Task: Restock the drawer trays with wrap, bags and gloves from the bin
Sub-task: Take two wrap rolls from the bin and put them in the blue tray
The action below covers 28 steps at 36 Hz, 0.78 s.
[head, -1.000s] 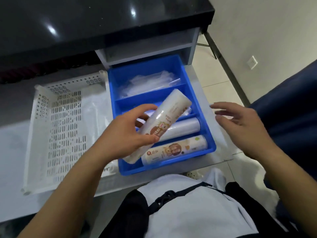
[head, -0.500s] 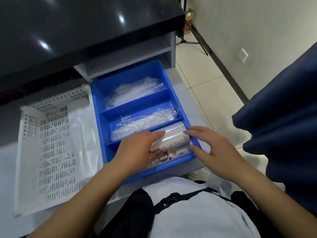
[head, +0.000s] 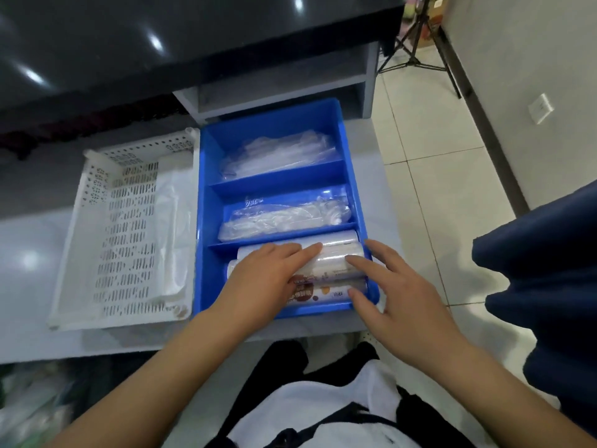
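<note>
So compared with a second ago, the wrap roll (head: 326, 253) isn't up in the air tilted over the blue tray (head: 350, 176) anymore. It's down in the near compartment, lying flat on top of the other rolls (head: 329, 291) there, close against the divider. The left hand (head: 268, 279) used to be wrapped around it; now it's laid flat over the roll with fingers (head: 307, 250) stretched out, released rather than gripping. The right hand (head: 397, 295) was hovering off beside the tray, and now it has come in to the tray's near right corner, fingers spread and loose, index tip touching the roll's right part, thumb at the tray's near rim.

The middle compartment holds a clear packet of bags or gloves (head: 284, 219) (can't tell which), and that packet shows fully now that the roll is out of the way. The far compartment has another clear plastic bundle (head: 277, 155), same as before.

The white perforated bin (head: 106, 227) sits touching the tray's left side on the pale surface (head: 29, 260), with just a white plastic sheet (head: 174, 227) inside. The camera has also shifted, so more floor shows on the right.
</note>
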{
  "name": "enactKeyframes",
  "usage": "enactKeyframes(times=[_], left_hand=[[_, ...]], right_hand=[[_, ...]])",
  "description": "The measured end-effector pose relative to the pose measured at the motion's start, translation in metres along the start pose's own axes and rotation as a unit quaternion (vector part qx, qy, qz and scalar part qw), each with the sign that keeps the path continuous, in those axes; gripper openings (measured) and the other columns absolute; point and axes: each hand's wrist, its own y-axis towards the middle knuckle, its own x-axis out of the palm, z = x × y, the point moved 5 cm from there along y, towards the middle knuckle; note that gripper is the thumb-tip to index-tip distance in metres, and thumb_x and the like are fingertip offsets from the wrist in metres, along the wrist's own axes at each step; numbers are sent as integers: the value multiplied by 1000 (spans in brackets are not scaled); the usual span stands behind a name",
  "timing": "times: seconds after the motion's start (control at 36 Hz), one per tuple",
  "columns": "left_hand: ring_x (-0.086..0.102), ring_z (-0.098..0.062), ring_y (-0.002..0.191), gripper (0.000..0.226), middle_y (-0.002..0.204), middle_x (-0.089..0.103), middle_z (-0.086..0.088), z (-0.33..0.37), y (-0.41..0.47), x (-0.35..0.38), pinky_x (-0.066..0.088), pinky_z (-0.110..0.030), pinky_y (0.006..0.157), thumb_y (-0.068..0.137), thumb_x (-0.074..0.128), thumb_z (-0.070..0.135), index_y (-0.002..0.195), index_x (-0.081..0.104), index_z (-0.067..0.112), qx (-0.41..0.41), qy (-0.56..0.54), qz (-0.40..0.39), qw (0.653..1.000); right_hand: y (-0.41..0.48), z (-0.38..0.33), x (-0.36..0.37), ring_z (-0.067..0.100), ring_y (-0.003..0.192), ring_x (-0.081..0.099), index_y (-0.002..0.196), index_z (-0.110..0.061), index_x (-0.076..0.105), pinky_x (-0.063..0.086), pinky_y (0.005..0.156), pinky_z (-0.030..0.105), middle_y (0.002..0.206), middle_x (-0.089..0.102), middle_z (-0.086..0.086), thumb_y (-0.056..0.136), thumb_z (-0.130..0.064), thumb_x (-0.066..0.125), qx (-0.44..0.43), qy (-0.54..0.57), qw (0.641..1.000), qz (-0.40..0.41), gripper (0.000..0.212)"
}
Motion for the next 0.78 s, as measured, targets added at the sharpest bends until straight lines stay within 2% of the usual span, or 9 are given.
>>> enactKeyframes(times=[0.08,0.14,0.19,0.28,0.36,0.44,0.5,0.64,0.78], left_hand=[[49,-24,130,68,150,49,2,3,-2,1,39,-37,106,93,63,17,152,35,35,-3,-16,2,1000],[46,-23,134,69,153,46,2,3,-2,1,35,-38,112,93,63,18,153,32,35,-5,-25,0,1000],[38,-21,140,71,157,39,4,1,-2,3,29,-40,116,93,63,28,154,27,37,-7,-35,-11,999],[12,-24,152,82,165,18,3,-4,-10,3,12,-48,122,91,59,52,155,8,45,-32,-33,-23,999],[-3,-22,154,87,168,5,4,-12,-32,-6,3,-49,123,88,52,65,153,-4,50,-50,-37,15,998],[-4,-22,154,88,168,2,4,-30,-72,-16,2,-46,124,87,52,67,145,-11,53,-77,-58,70,993],[-6,-20,154,88,168,-1,5,-47,-109,-17,0,-45,124,86,52,68,147,-9,53,-103,-76,103,986],[-3,-17,153,87,167,3,6,-104,-232,3,3,-44,123,83,51,68,156,12,43,-197,-161,214,943],[-11,-14,152,91,167,-7,9,-168,-361,68,4,-47,124,78,32,84,155,2,46,-355,-217,221,882]], right_hand=[[-1,-2,0,15,128,47,137,-28,56,33,96,16,157,33,-5,91,-36,61,-25,-16,999,-25,47],[-2,-3,1,15,136,38,139,-30,53,26,103,17,158,30,-3,91,-39,60,-40,-37,998,-41,49],[-2,-6,1,16,140,32,140,-32,50,22,108,21,158,30,-1,90,-40,61,-50,-59,996,-49,52],[-1,-17,-2,17,139,32,139,-31,52,20,108,22,155,35,1,90,-39,63,-60,-78,994,-38,51],[-2,-36,-1,16,141,29,140,-31,50,21,111,25,155,36,-1,90,-42,63,-74,-96,992,-25,53],[-7,-63,8,17,145,25,142,-34,47,23,117,35,157,32,-4,89,-44,62,-86,-102,991,-21,56],[-13,-88,22,17,146,22,144,-35,45,23,119,38,158,30,-5,89,-48,60,-98,-109,989,-21,58],[-35,-166,87,13,150,11,147,-39,37,17,121,43,161,25,-9,88,-60,52,-153,-111,980,-56,65],[-64,-237,189,15,151,9,149,-39,34,16,121,45,162,21,-7,86,-62,52,-211,-104,964,-120,69]])
